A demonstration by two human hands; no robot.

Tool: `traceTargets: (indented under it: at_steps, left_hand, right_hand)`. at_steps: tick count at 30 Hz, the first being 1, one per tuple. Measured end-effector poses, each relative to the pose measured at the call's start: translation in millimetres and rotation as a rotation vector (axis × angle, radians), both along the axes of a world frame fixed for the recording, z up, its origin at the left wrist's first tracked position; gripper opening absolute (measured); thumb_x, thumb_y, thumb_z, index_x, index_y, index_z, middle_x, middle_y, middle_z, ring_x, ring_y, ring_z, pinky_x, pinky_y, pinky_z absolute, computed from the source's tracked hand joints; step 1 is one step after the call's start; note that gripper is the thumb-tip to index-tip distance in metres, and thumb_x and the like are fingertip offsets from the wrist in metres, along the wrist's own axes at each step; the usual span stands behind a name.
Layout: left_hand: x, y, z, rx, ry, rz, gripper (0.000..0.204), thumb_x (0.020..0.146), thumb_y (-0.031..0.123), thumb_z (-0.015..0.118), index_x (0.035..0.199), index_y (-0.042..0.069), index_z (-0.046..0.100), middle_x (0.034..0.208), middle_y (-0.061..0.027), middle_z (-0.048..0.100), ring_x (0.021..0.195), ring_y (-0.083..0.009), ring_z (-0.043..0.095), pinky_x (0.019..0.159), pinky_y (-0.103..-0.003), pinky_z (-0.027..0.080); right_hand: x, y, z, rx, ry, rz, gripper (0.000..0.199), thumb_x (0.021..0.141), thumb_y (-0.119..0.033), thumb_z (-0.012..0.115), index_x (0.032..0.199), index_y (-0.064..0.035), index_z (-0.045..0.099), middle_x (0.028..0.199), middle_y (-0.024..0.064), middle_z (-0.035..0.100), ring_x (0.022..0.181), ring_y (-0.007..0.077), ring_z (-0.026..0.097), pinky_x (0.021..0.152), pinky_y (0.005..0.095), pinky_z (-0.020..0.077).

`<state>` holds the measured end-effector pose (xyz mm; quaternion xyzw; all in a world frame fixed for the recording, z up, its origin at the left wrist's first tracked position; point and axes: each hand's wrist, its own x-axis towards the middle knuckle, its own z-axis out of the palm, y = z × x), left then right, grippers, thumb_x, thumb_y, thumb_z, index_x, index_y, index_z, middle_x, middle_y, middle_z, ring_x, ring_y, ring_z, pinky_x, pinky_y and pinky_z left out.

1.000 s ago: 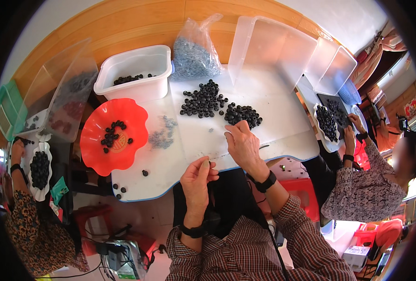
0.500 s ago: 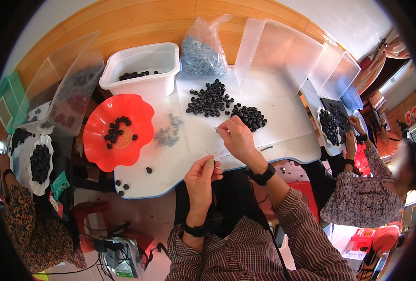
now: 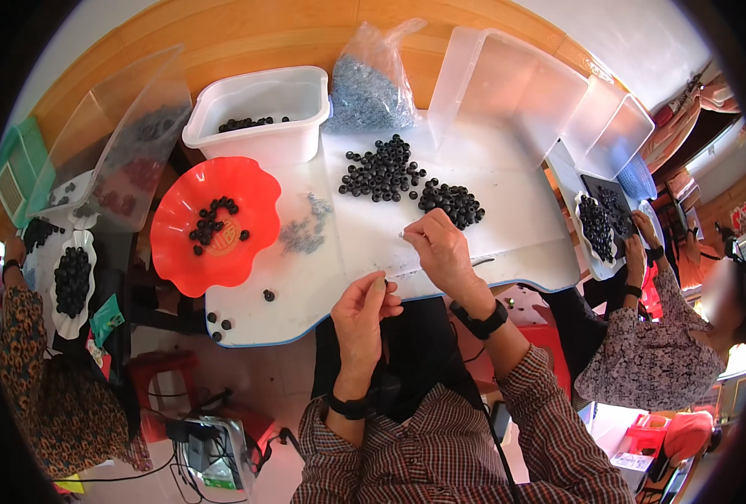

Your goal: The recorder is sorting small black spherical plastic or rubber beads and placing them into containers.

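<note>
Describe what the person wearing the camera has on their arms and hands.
Both hands are bare, with no gloves or visible rings. The left hand has a black band at its wrist, and the right hand has a black watch-like band. Both forearms are bare, with sleeves of a dark red and white checked shirt pushed up toward the elbows.

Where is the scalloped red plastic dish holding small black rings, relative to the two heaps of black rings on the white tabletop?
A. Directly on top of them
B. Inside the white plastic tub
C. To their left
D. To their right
C: the scalloped red plastic dish sits at the white tabletop's left end, while the two heaps of black rings lie nearer the middle, right of it.
</note>
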<state>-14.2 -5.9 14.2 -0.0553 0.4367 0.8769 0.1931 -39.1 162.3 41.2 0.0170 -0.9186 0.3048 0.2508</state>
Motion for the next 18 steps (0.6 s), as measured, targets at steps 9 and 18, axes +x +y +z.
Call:
traceTargets:
  at_steps: [9,18]
  left_hand:
    - [0.2,-3.4,-3.1,0.009,-0.011,0.012,0.021,0.095,0.01,0.057,0.111,-0.004,0.06,0.093,-0.0134,0.066,0.071,-0.0148,0.064,0.063,-0.026,0.057]
    - [-5.5,5.9,-4.3,0.048,0.041,0.0,0.024,0.094,0.009,0.06,0.114,-0.003,0.059,0.094,-0.0105,0.064,0.07,-0.0129,0.062,0.056,-0.023,0.053]
  right_hand:
    - [4.9,1.4,-6.9,0.111,0.044,0.087,0.005,0.085,-0.003,0.062,0.083,0.0003,0.065,0.08,0.0097,0.058,0.066,0.0209,0.055,0.059,0.029,0.0454]
    - [28.9,-14.4,5.8,-0.443,-0.292,0.054,0.015,0.091,-0.013,0.061,0.087,0.0017,0.062,0.076,0.0034,0.058,0.062,0.0092,0.053,0.056,0.0239,0.0436]
